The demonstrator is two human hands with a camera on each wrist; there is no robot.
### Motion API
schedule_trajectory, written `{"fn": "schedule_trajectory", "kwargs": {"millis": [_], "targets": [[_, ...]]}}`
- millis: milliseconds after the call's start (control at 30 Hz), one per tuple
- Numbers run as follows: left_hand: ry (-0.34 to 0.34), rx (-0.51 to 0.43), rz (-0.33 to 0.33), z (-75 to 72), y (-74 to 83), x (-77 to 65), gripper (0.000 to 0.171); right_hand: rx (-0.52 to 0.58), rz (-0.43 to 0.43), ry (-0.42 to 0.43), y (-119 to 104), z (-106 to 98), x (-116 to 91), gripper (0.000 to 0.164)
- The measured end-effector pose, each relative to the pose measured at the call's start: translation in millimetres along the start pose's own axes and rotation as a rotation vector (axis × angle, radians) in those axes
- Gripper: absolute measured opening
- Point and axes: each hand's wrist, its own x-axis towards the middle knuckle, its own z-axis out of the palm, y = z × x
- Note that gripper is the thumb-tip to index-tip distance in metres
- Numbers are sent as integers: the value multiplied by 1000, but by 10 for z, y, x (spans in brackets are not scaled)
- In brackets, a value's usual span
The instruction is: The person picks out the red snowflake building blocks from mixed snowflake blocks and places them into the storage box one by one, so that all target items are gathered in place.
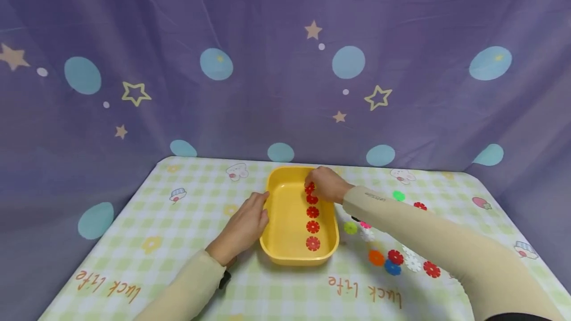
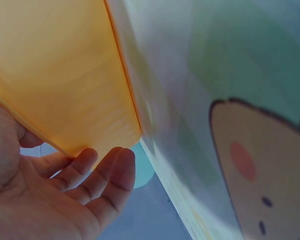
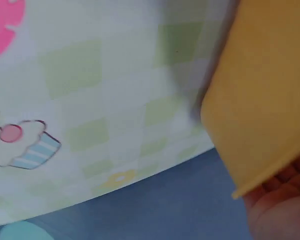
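Observation:
A yellow plastic tray [image 1: 285,260] stands in the middle of the table. Its left rim is held by my left hand [image 1: 243,222]; in the left wrist view the fingertips [image 2: 122,167] lie against its outer wall. Over the back right corner reaches my right hand [image 1: 327,185], fingers curled down inside and pinching a red snowflake disc [image 1: 310,189]. Below that disc, several more red snowflake discs [image 1: 313,227] form a column along the tray's right side. In the right wrist view the tray wall [image 3: 270,100] hides the right fingertips.
Right of the tray lie loose snowflake discs: orange [image 1: 376,257], blue [image 1: 393,267], white [image 1: 413,262], red [image 1: 431,269] and green [image 1: 399,195]. My right forearm [image 1: 415,232] passes over some of them. A purple curtain [image 1: 285,113] hangs behind the checked tablecloth [image 1: 196,222].

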Motion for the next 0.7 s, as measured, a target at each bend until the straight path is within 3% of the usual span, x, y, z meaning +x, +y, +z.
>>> {"fn": "schedule_trajectory", "kwargs": {"millis": [100,300,467,567,700], "targets": [[9,7,20,17,-13,4,45,-59,7,8,-18,61,54,8],[31,21,49,13,-30,12,45,-186,-27,-20,-47,96,100,20],[22,14,40,5,-17,20,45,-275,-56,-90,-60,72,78,17],[9,6,35,3,-15,22,46,-297,-75,-133,-77,53,45,11],[5,13,28,12,-25,21,46,-303,-121,-125,-112,43,-18,7]]}}
